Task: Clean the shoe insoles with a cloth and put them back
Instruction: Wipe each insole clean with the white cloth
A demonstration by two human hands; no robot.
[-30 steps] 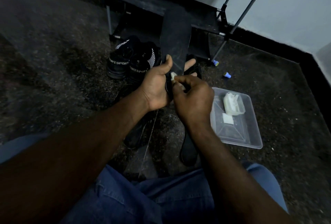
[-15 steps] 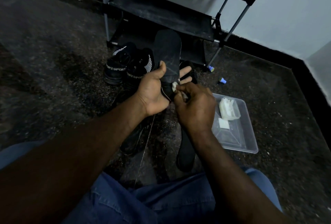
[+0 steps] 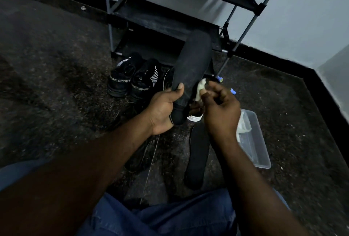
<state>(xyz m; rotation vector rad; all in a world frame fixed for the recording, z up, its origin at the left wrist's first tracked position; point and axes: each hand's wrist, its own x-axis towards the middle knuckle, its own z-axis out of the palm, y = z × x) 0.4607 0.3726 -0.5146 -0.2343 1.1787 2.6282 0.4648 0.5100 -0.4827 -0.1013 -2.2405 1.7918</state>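
This looks like a corner of a home, probably an entry or bedroom nook, though the light is dim. A dark speckled floor (image 3: 47, 84) meets a black skirting (image 3: 273, 60) under a plain pale wall (image 3: 302, 18). Against the wall stands a light tube-framed rack (image 3: 160, 16) with black shelves, the household kind for footwear. Black sport shoes (image 3: 143, 81) sit on the floor before it, and a clear plastic tray (image 3: 258, 141) lies nearby.

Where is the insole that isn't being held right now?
Head view: the loose insole lies on the floor, below the right hand and just left of the clear tray.
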